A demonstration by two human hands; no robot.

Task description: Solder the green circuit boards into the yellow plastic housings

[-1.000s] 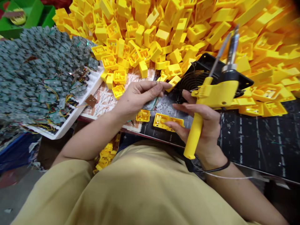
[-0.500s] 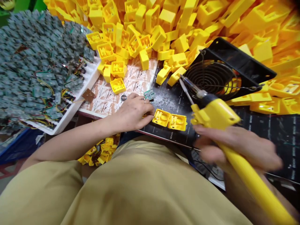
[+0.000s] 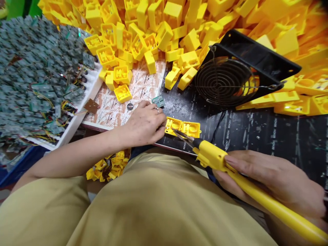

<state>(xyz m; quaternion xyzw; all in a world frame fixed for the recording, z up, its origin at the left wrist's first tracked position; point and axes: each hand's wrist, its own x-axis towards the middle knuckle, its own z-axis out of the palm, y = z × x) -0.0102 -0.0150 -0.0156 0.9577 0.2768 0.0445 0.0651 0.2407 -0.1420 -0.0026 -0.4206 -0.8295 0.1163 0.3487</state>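
My right hand [image 3: 276, 174] is wrapped round the handle of a yellow soldering iron [image 3: 212, 155]. The iron's metal tip and a thin tube beside it reach over the left half of an open yellow plastic case [image 3: 191, 129]; whether the tip touches the case is unclear. At the left edge of that case, my left hand [image 3: 147, 124] has thumb and fingers closed on it, with the fingertips partly hidden. Just beyond the left hand lie a small green circuit board [image 3: 158, 101] and a round dark metallic part [image 3: 130, 106].
A black fan [image 3: 222, 80] with a wire grille stands tilted on the black bench surface [image 3: 246, 130]. Heaped yellow cases [image 3: 174, 15] fill the back. At left, a white foam tray [image 3: 89, 95] carries piled circuit boards [image 3: 38, 68]. More yellow parts [image 3: 110, 165] lie below the bench edge.
My right hand has brought the soldering iron from beside the fan down and left, over the open case. My left hand stays at the case's left edge. The camera view has shifted slightly.
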